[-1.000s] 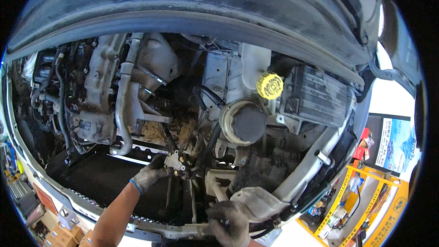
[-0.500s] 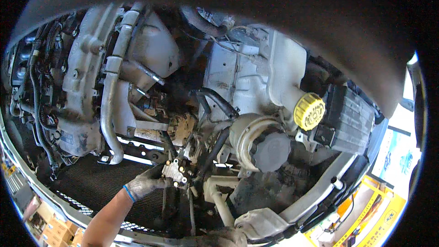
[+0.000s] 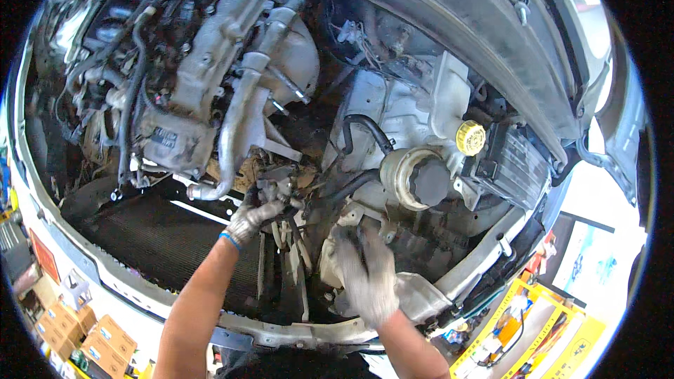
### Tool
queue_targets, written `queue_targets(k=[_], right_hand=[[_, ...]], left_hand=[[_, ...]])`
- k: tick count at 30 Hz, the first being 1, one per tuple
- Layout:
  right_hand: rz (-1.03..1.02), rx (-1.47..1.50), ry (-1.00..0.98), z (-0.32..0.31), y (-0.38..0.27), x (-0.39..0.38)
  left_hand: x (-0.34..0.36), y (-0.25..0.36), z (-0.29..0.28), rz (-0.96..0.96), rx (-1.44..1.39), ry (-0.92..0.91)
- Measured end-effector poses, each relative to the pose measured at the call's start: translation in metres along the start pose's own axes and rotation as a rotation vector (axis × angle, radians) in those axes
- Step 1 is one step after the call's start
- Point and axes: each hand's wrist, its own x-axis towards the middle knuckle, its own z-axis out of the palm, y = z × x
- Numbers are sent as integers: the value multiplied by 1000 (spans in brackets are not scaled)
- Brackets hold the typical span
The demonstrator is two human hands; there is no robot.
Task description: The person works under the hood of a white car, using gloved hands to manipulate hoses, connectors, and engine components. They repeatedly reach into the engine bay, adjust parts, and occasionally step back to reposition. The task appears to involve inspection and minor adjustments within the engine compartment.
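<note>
My left hand (image 3: 254, 219), in a grey work glove with a blue cuff, is closed around a small metal pump-like part (image 3: 279, 181) in the middle of the engine bay. Thin pipes (image 3: 300, 260) run down beneath that part. To the right, my right hand (image 3: 368, 274), gloved as well, reaches beside a pale metal bracket (image 3: 330, 260). Its fingers are smeared by motion and point away from me, so what they hold, if anything, does not show. A black hose (image 3: 354, 186) runs from near the part toward the round black-capped reservoir (image 3: 427, 181).
The engine (image 3: 210, 63) with a silver pipe (image 3: 242, 102) fills the left. Below it lies the dark radiator (image 3: 182, 238). A yellow-capped white tank (image 3: 469, 138) and a black battery-like box (image 3: 512, 165) stand at right. The front body rail (image 3: 161, 302) curves nearest me; the raised hood (image 3: 449, 35) hangs above.
My view has shifted, showing more of the hood and front rail. My right hand has come up into the bay from the lower edge. The left hand still grips the metal part, now turned differently.
</note>
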Motion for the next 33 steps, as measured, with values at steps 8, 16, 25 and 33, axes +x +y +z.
queue_targets(k=[8, 16, 25, 33], right_hand=[[245, -328, -15, 118, 105, 120], [1, -421, 28, 161, 134, 129], [18, -353, 149, 178, 95, 123], [34, -1007, -560, 156, 116, 164]], left_hand=[[-23, -56, 69, 398, 766, 40], [30, -90, 39, 462, -133, -160], [36, -59, 34, 506, -123, -167], [-16, -84, 135, 415, -120, 11]])
